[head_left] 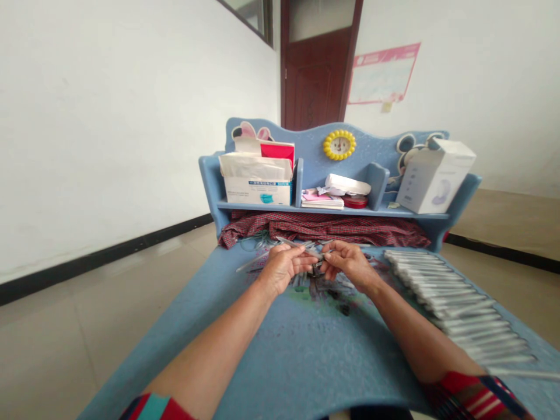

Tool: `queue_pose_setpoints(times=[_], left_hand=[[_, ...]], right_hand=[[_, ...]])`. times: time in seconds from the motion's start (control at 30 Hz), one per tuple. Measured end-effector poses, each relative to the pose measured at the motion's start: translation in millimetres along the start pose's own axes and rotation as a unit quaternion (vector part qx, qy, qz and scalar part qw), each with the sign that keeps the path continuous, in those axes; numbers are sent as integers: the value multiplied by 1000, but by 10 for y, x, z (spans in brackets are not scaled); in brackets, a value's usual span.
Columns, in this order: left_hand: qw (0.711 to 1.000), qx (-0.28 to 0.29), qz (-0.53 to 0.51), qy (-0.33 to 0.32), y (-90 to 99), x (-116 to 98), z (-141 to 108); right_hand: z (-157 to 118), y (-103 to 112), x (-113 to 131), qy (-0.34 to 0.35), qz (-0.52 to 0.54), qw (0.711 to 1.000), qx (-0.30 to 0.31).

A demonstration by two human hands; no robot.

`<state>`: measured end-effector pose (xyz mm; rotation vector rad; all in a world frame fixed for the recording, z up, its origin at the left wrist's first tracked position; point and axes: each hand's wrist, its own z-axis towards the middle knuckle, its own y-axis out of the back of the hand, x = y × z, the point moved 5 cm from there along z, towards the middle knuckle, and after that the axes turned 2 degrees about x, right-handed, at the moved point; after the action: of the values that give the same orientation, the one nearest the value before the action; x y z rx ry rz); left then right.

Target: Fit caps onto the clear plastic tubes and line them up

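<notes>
My left hand (286, 265) is closed around a thin, pale, pen-like tube (286, 242), whose end sticks out past the thumb toward the upper left. My right hand (347, 263) pinches at the tube's other end, close to the left fingertips; what exactly lies between its fingers is too small and blurred to make out. Beneath and behind both hands, loose thin pieces (254, 262), some clear and some dark, lie scattered on the blue desk (301, 361). To the right of my right hand, a long row of similar pale tubes (455, 303) lies side by side.
A raised blue shelf (262, 206) closes off the desk's back. On it stand a mask box (258, 189), a small paper stack (321, 201), a red tin (355, 202) and a white box (437, 178). Plaid cloth (324, 227) is bunched below. Dark stains (343, 309) mark the desktop.
</notes>
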<state>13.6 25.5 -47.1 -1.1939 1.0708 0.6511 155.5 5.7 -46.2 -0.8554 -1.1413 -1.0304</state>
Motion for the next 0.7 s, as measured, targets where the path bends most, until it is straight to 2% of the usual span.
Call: queue_pose_setpoints(times=[0.43,0.53,0.7], left_hand=[[1000,-28,2,8,-2,-12,-18],[1000,-20,3,7,-5,-15,-15],[1000,-29,6,1,7,-30,-16]], right_hand=[[4,26,-103,-26,-130,991,11],[-4,25,-127,-53,-135,989,19],[-11,51,-68,-25,-111,993,13]])
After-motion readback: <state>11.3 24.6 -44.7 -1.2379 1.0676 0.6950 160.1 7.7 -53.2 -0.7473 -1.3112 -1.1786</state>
